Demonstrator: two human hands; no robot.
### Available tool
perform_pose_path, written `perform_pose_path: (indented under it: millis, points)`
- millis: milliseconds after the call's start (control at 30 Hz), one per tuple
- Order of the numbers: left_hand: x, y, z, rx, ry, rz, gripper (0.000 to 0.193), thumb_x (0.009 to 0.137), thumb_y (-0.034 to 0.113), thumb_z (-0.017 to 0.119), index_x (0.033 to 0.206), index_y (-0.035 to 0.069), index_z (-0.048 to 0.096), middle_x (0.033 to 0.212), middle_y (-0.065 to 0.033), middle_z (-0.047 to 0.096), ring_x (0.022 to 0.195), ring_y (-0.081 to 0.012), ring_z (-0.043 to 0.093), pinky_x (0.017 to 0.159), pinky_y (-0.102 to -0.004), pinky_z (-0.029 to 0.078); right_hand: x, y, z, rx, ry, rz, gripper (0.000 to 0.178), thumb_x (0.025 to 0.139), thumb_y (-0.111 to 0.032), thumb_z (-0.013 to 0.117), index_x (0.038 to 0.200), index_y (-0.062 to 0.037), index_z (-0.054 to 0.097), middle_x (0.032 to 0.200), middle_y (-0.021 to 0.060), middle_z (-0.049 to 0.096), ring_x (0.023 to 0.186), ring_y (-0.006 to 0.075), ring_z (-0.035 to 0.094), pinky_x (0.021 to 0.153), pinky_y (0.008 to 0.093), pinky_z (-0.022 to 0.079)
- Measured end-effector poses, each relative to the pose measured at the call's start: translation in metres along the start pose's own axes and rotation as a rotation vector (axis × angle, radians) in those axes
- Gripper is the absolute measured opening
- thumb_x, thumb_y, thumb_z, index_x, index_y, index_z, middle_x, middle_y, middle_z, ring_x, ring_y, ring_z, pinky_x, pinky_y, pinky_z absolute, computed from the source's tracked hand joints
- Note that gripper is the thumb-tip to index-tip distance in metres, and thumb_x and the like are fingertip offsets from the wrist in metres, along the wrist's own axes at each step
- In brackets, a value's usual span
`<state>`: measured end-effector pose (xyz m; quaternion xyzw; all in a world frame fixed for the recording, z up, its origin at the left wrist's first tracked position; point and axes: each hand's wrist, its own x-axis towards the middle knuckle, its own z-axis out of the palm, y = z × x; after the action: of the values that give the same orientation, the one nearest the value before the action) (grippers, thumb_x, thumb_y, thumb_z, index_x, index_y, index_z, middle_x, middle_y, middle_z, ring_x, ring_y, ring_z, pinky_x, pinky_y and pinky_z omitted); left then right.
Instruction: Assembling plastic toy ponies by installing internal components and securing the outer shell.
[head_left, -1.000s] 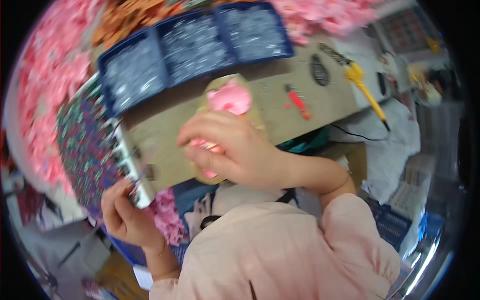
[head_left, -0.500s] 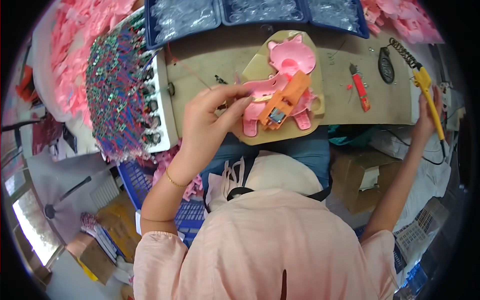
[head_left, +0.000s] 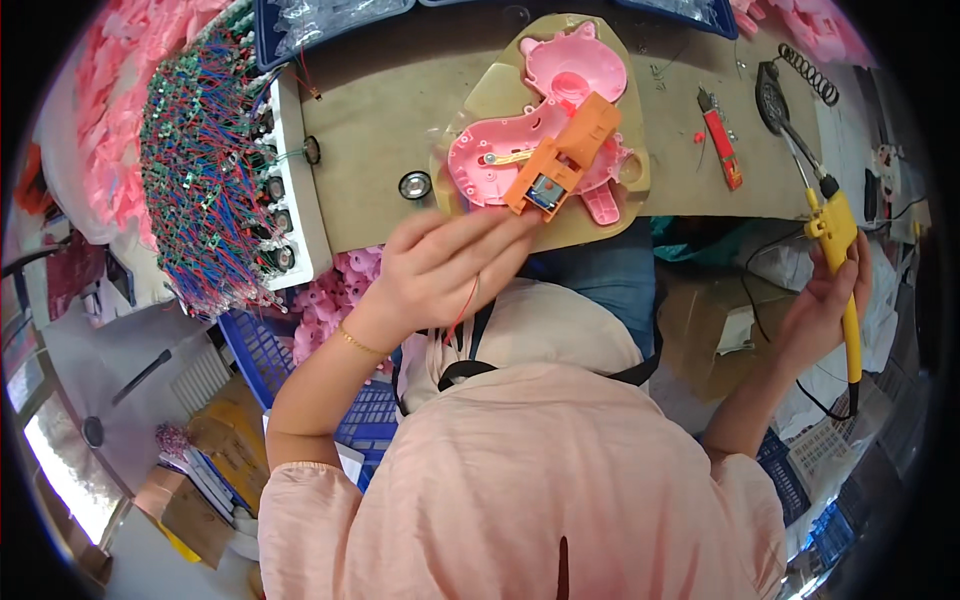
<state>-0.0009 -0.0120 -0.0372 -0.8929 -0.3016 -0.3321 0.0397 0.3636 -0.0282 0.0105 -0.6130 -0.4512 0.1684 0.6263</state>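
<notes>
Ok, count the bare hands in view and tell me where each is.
2. The left hand is at the near side of the pink shell, close to the orange part. The right hand, far to the right, grips the yellow soldering iron. No others show.

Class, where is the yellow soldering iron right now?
In the head view, the yellow soldering iron is at the right, in the right hand, below and right of the black oval piece on the table.
</notes>
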Motion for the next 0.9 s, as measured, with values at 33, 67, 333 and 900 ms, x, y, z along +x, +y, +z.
perform_pose_path:
  millis: [33, 67, 333, 900]
  points:
    - [-0.002, -0.001, 0.004, 0.014, -0.003, -0.02, 0.014, 0.073, 0.012, 0.066, 0.087, 0.013, 0.064, 0.105, 0.0017, 0.066, 0.09, -0.0105, 0.059, 0.073, -0.0231, 0.042, -0.004, -0.006, 0.008, 0.032, -0.009, -0.003, 0.041, 0.095, -0.016, 0.044, 0.126, 0.0111, 0.039, 0.12, 0.0216, 0.05, 0.103, 0.0259, 0.057, 0.085, 0.0325, 0.049]
    - [-0.004, -0.001, 0.007, 0.03, -0.004, -0.042, 0.014, 0.074, 0.011, 0.065, 0.087, 0.013, 0.064, 0.105, 0.002, 0.066, 0.092, -0.01, 0.058, 0.074, -0.0224, 0.041, -0.005, -0.009, 0.016, 0.029, -0.006, -0.004, 0.041, 0.095, -0.016, 0.044, 0.126, 0.0111, 0.039, 0.12, 0.0216, 0.05, 0.103, 0.0259, 0.057, 0.085, 0.0325, 0.049]
    - [0.008, 0.015, 0.005, 0.038, -0.003, -0.136, 0.016, 0.073, 0.011, 0.066, 0.089, 0.01, 0.065, 0.105, 0.0011, 0.066, 0.092, -0.0129, 0.058, 0.075, -0.0242, 0.043, -0.001, -0.019, 0.048, 0.218, -0.215, 0.017, 0.051, 0.095, -0.027, 0.046, 0.129, 0.0082, 0.033, 0.113, 0.0241, 0.053, 0.092, 0.0253, 0.059, 0.085, 0.0346, 0.047]
    - [0.018, 0.03, 0.003, -0.41, 0.023, -0.871, 0.008, 0.076, 0.014, 0.067, 0.079, 0.007, 0.066, 0.068, -0.0025, 0.058, 0.067, -0.0184, 0.051, 0.066, -0.0303, 0.035, -0.084, -0.042, 0.013, 0.133, -0.934, -0.306, 0.054, 0.08, -0.014, 0.069, 0.122, -0.0085, 0.036, 0.109, 0.0303, 0.054, 0.075, 0.0294, 0.064, 0.061, 0.0348, 0.052]
